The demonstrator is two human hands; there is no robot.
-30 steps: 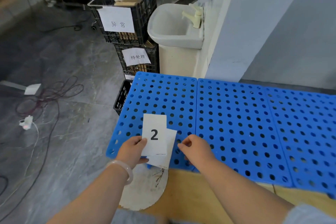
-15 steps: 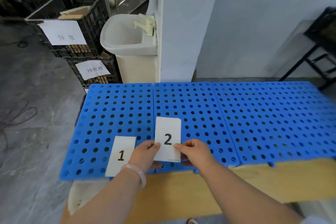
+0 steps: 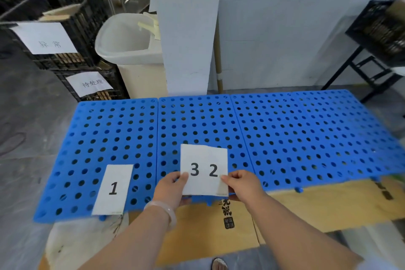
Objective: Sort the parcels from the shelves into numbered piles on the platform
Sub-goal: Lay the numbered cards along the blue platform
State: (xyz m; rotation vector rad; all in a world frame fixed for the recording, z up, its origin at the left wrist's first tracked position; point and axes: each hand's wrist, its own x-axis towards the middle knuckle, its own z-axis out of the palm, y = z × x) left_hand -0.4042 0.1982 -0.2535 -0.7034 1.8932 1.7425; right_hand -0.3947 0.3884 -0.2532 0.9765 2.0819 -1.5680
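Leftmost, the 1 card (image 3: 112, 188) is lying at the near edge of the platform (image 3: 306, 136); just right, the left hand (image 3: 169, 188) is pinching the 3 card (image 3: 192, 155) and the right hand (image 3: 242, 184) the 2 card (image 3: 215, 155), overlapped, long axes near-to-far. Its bare stretch is lying rightward, nearer the right hand; no parcels are showing.

Platform (image 3: 197, 120): blue moulded plastic, perforated with round holes, smooth, with a slight sheen.

Card 1 (image 3: 112, 189), card 3 (image 3: 192, 169) and card 2 (image 3: 213, 171): white paper, matt, with black printed digits.

Sheet (image 3: 317, 206) under the platform: brown cardboard, matt, with dark print.

Crates (image 3: 92, 13): black plastic lattice, dull finish. Labels (image 3: 43, 37) on the crates: white paper, matt.

Basin (image 3: 122, 37): white, smooth, glossy. Whether it is ceramic or plastic cannot be told.

Floor (image 3: 26, 127): grey, smooth, faintly reflective.

Wall (image 3: 274, 28): pale paint, matt.

Bracelet (image 3: 166, 210): pale, translucent, glossy.
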